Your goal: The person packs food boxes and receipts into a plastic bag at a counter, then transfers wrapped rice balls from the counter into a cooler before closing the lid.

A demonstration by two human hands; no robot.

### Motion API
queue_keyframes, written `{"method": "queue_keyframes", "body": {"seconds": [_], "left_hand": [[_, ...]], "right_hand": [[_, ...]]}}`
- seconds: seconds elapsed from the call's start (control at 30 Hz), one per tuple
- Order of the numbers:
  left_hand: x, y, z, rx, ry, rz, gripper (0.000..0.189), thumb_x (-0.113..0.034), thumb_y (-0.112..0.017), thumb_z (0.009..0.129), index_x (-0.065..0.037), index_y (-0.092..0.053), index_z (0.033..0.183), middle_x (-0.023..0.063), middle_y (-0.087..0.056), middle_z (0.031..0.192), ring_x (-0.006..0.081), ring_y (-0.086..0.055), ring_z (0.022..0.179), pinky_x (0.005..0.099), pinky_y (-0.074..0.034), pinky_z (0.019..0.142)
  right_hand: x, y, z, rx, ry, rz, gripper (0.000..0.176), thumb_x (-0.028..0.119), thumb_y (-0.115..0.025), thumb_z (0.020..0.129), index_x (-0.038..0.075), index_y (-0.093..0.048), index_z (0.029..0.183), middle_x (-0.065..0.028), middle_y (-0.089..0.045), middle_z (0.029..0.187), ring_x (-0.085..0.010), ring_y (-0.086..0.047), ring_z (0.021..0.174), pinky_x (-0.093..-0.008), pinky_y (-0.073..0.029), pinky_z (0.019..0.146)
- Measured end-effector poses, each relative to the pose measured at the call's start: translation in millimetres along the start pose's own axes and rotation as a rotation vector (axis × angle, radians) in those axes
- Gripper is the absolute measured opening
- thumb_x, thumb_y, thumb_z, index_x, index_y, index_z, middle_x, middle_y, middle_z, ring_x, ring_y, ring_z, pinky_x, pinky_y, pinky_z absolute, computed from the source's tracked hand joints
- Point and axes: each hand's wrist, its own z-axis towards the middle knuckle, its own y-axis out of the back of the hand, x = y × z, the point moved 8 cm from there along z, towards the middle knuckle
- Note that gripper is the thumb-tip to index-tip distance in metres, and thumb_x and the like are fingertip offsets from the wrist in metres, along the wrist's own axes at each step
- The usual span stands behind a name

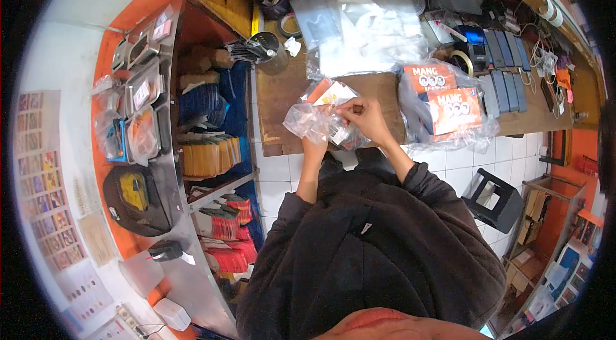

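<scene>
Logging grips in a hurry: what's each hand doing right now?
Left hand: closed on the clear plastic bag, mostly hidden under it.
Right hand: pinching a small packet.

At left shelves [204, 155], plastic bag [311, 122] over counter [276, 101] edge, packet stack [452, 109] to its right (on the counter)

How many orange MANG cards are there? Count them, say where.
2, both in the clear bag on the wooden counter: the far card, and the near card just right of it. More may hide underneath.
</scene>
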Motion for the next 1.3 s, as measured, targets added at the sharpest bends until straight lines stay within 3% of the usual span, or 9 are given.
{"method": "queue_keyframes", "body": {"seconds": [0.13,0.33,0.53,0.8,0.93,1.0,1.17,1.27,1.3], "left_hand": [[15.7,-6.1,-1.2,0.095,-0.005,0.05,0.031,-0.022,-0.056,0.093,0.0,-0.058,0.115,0.0158,-0.066,0.096,0.0278,-0.061,0.087,0.0399,-0.047,0.077],[0.6,-2.9,-0.5,0.035,0.093,-0.02,0.022,-0.02,-0.057,0.094,-0.003,-0.064,0.105,0.0088,-0.064,0.093,0.0196,-0.059,0.082,0.0334,-0.046,0.074],[5.0,-4.8,1.3,-0.028,-0.083,0.06,0.018,-0.018,-0.057,0.094,-0.001,-0.063,0.098,0.0081,-0.063,0.086,0.0187,-0.059,0.079,0.0338,-0.046,0.07],[20.8,-16.4,8.5,0.184,-0.032,0.084,0.017,-0.024,-0.062,0.086,-0.008,-0.062,0.093,0.0052,-0.062,0.094,0.0235,-0.053,0.089,0.0412,-0.035,0.084],[-19.9,-13.6,14.4,0.136,-0.364,0.467,0.025,-0.027,-0.065,0.078,-0.011,-0.06,0.096,0.0017,-0.06,0.099,0.0249,-0.046,0.098,0.0431,-0.028,0.086],[22.3,-28.0,13.7,0.209,-0.032,-0.008,0.031,-0.027,-0.066,0.075,-0.012,-0.06,0.101,0.0018,-0.059,0.104,0.0235,-0.047,0.103,0.0429,-0.027,0.088],[-27.8,-16.2,22.8,0.288,-0.348,0.254,0.037,-0.024,-0.068,0.072,-0.012,-0.059,0.106,-0.0002,-0.057,0.11,0.0215,-0.044,0.112,0.0442,-0.026,0.09],[64.2,-31.5,21.1,0.508,0.171,-0.234,0.04,-0.02,-0.069,0.075,-0.009,-0.055,0.111,0.0051,-0.057,0.11,0.0218,-0.044,0.112,0.0434,-0.026,0.094],[87.5,-24.1,21.6,0.491,0.085,-0.01,0.041,-0.02,-0.07,0.076,-0.008,-0.054,0.112,0.0068,-0.057,0.111,0.0221,-0.045,0.112,0.0434,-0.028,0.095]], "right_hand": [[-3.9,1.7,-4.5,-0.037,-0.001,0.061,0.01,0.0,-0.066,0.085,-0.008,-0.066,0.09,-0.0066,-0.064,0.07,-0.0084,-0.057,0.06,-0.0225,-0.046,0.056],[1.6,1.3,-4.2,-0.048,-0.003,0.057,0.009,0.0,-0.066,0.085,-0.008,-0.065,0.088,-0.0066,-0.064,0.07,-0.0082,-0.057,0.06,-0.0225,-0.046,0.055],[-2.9,-0.3,-0.8,-0.053,-0.026,0.026,0.009,0.001,-0.067,0.085,-0.007,-0.066,0.089,-0.0064,-0.065,0.07,-0.0082,-0.057,0.059,-0.0226,-0.047,0.054],[-14.0,1.4,13.1,0.12,-0.107,0.09,0.013,0.003,-0.065,0.087,-0.006,-0.063,0.096,-0.0078,-0.065,0.083,-0.0097,-0.059,0.071,-0.0241,-0.049,0.064],[14.5,1.7,9.5,-0.09,0.319,-0.362,0.011,0.0,-0.06,0.087,-0.002,-0.059,0.097,-0.0105,-0.061,0.088,-0.0152,-0.06,0.081,-0.0287,-0.048,0.069],[26.5,0.5,10.6,-0.257,0.367,-0.477,0.012,-0.003,-0.057,0.086,0.0,-0.056,0.098,-0.0124,-0.058,0.089,-0.0179,-0.059,0.082,-0.031,-0.047,0.07],[16.6,-2.6,17.6,-0.362,0.319,-0.428,0.011,0.004,-0.057,0.088,0.0,-0.056,0.098,-0.0117,-0.06,0.087,-0.0169,-0.058,0.077,-0.0306,-0.046,0.066],[18.1,20.2,17.8,-0.356,0.156,-0.303,0.011,0.008,-0.059,0.089,0.0,-0.058,0.097,-0.0102,-0.062,0.085,-0.0143,-0.058,0.08,-0.0284,-0.047,0.068],[46.6,46.2,2.7,-0.486,0.201,-0.259,0.014,0.014,-0.06,0.09,0.0,-0.059,0.096,-0.0098,-0.063,0.086,-0.0144,-0.059,0.081,-0.0285,-0.048,0.07]]}}
